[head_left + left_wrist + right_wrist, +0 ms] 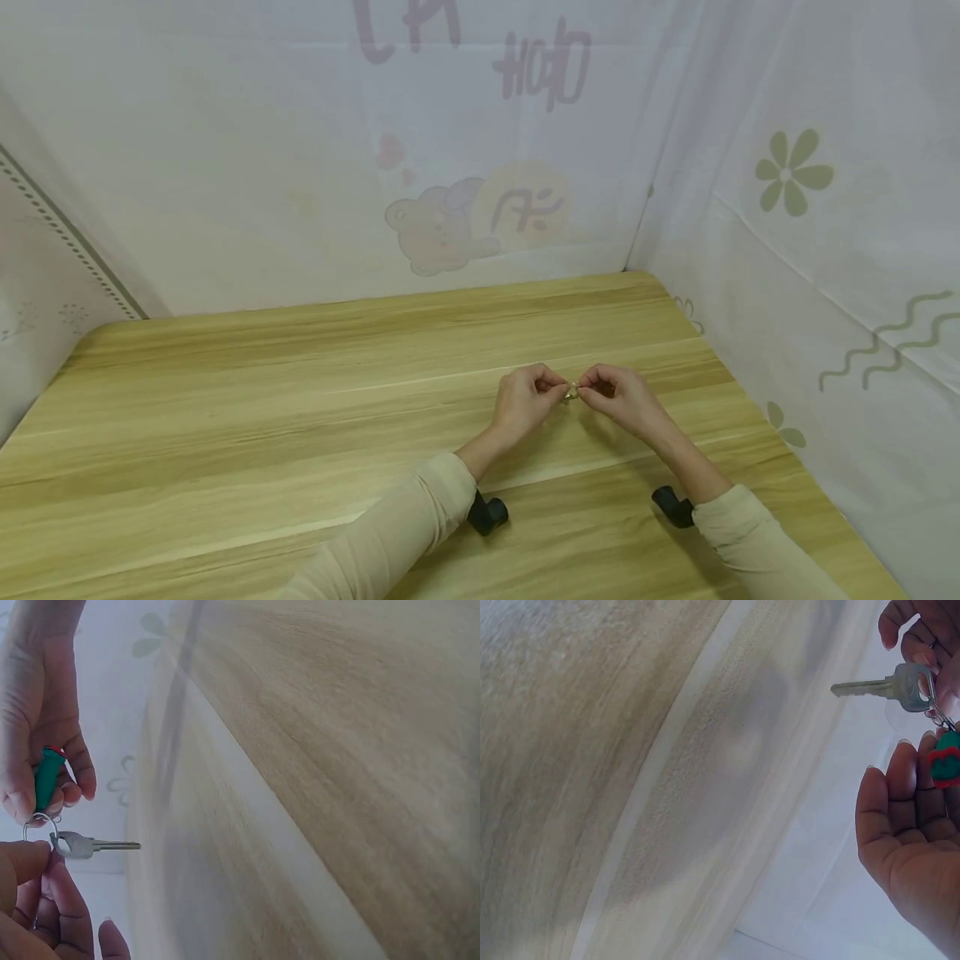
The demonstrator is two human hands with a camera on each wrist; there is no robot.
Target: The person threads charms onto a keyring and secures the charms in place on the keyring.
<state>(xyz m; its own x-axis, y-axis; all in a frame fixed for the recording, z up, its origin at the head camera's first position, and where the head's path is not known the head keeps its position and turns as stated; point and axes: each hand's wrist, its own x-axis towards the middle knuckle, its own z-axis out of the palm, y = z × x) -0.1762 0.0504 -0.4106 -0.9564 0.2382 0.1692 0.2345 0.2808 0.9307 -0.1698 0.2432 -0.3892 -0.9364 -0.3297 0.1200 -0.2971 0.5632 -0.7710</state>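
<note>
The fingers of the left hand (525,402) are closed narrowly in a pinch on a thin metal ring (40,814), at the head of a silver key (889,688); the toothed blade of the key is pointed toward the wooden counter (225,400), above which the whole bunch is held between both hands. To the right, a small green charm (49,780), capped in red at one end and linked to the ring, is pinched by the fingers of the right hand (626,402). The counter is finished in yellowish, streaked wood grain with rounded far corners. It is enclosed by pale cloth: at left a dotted dark band (67,233) is seen, at the back a faint bear (441,233) and lettering (543,67) are printed, and at right an olive flower (795,172) and wavy lines (888,342) are shown.
</note>
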